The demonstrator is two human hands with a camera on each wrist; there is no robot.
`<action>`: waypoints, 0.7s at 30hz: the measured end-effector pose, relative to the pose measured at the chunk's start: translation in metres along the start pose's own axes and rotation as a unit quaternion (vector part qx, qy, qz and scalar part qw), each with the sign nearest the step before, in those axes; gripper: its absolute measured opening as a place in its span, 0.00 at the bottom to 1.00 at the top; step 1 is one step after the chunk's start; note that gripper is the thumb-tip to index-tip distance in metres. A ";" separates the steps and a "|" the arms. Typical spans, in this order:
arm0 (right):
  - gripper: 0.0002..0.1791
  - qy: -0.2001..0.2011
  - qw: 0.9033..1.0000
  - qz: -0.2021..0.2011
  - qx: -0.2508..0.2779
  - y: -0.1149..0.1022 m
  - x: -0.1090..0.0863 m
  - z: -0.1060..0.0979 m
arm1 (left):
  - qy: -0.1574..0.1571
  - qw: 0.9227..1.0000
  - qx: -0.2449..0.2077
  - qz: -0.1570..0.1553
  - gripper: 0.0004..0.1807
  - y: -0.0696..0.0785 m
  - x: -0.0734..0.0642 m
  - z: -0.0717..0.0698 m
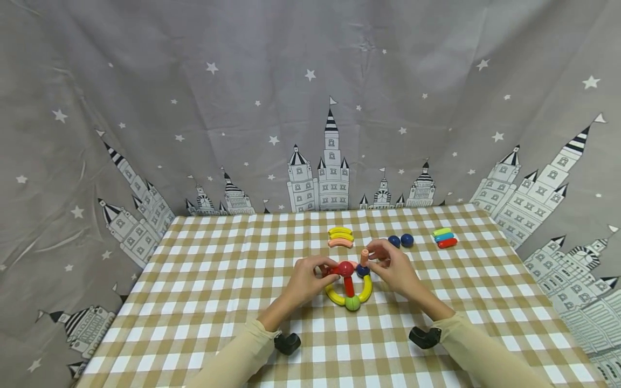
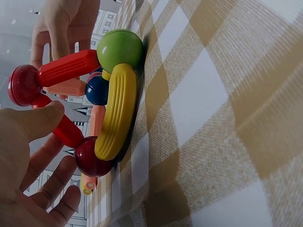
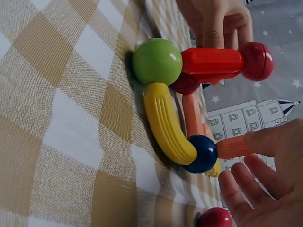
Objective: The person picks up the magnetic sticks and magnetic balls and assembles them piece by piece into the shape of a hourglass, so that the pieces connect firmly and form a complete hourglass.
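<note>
A frame of balls and rods stands on the checked cloth. Its base has a green ball [image 1: 352, 303], a dark red ball [image 2: 92, 158] and a blue ball [image 3: 202, 153]. Yellow curved rods [image 1: 366, 289] run from the green ball to the other two. Upright red rod [image 2: 68, 67] and slanted red rod [image 2: 69, 131] meet at a raised red ball [image 1: 346, 269]. My left hand [image 1: 306, 277] pinches the slanted rod near that ball. With thumb and fingers, my right hand [image 1: 395, 267] holds an orange rod [image 1: 365, 256] upright, its lower end touching the blue ball.
Behind the frame lie yellow curved rods [image 1: 340, 231] and an orange curved rod [image 1: 340, 243]. Two dark blue balls [image 1: 407, 240] sit beyond my right hand. Farther right are short rods: yellow-green [image 1: 442, 231], blue [image 1: 443, 237] and red [image 1: 447, 243]. A grey curtain [image 1: 262, 108] hangs behind the table.
</note>
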State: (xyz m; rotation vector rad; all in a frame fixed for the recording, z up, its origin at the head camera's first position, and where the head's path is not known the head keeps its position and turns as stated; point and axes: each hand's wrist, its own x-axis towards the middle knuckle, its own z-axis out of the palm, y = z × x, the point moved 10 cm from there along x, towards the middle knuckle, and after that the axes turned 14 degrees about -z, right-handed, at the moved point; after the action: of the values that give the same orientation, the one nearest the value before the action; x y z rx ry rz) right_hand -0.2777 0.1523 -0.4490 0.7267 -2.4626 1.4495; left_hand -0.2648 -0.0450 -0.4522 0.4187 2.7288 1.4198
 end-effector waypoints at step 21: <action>0.15 -0.002 1.000 0.005 0.023 0.003 0.002 0.008 | 0.084 0.995 -0.050 0.029 0.20 0.024 -0.016 -0.005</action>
State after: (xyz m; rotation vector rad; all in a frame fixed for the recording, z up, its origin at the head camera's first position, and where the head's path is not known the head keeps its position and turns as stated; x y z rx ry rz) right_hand -0.2804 0.1459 -0.4549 0.7270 -2.4472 1.5151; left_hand -0.2445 -0.0397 -0.4312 0.3936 2.7775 1.6697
